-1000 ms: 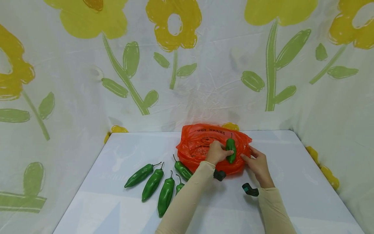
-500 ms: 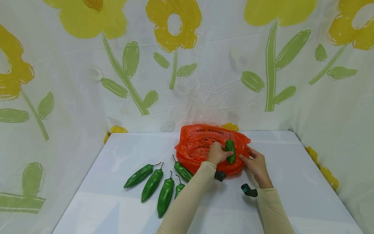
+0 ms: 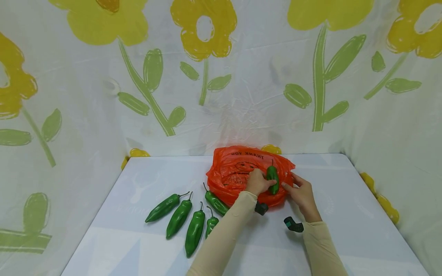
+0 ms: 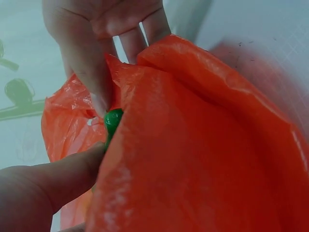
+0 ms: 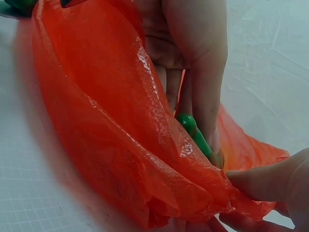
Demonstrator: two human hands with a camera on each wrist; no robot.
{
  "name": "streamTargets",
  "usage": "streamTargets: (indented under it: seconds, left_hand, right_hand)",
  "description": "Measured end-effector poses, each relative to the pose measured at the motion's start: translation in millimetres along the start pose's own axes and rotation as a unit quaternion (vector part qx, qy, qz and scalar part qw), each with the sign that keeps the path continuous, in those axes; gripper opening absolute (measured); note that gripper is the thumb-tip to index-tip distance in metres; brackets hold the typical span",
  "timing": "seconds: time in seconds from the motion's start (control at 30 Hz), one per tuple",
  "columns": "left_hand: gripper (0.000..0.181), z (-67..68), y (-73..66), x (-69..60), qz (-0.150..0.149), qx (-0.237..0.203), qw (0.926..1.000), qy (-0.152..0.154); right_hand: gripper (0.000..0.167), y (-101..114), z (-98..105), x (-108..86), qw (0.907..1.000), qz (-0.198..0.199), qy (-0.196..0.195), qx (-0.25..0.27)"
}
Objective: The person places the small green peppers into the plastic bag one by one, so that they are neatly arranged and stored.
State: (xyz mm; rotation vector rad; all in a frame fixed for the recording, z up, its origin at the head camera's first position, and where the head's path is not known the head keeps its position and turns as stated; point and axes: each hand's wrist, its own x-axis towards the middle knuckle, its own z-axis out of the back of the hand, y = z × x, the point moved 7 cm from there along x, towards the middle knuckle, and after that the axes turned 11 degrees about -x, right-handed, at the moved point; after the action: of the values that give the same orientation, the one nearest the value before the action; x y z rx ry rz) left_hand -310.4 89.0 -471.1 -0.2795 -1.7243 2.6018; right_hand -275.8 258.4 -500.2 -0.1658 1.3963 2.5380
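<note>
My left hand pinches a green chili pepper, stem up, at the right part of a red plastic bag printed "THANK YOU". In the left wrist view its thumb lies against the pepper, most of which the bag hides. The bag's right edge is pinched by my right hand. Seen from the right wrist, the right thumb presses on the bag's rim, with the other fingers beneath. Part of the pepper shows under the left hand.
Several green chili peppers lie on the table left of the bag; my left sleeve partly covers some. A flowered cloth hangs behind and at both sides. Small black cameras hang at both wrists.
The left hand and its chili pepper have sunk very slightly toward the bag. The right hand keeps its hold on the edge. The whole head view has drifted a little.
</note>
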Motion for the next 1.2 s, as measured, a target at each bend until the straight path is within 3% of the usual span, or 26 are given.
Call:
streamTargets:
  seconds: [0.6,1.2]
  left_hand:
    - [0.026,-5.4,3.0,-1.3,-0.003,0.024,0.9997,-0.002]
    - [0.029,-7.5,5.4,2.0,0.009,0.035,0.9993,-0.011]
  right_hand:
    - [0.069,0.0,-0.5,-1.4,0.9998,0.004,-0.007,-0.017]
    - [0.069,0.1,-0.9,-0.9,1.0000,0.007,0.005,0.002]
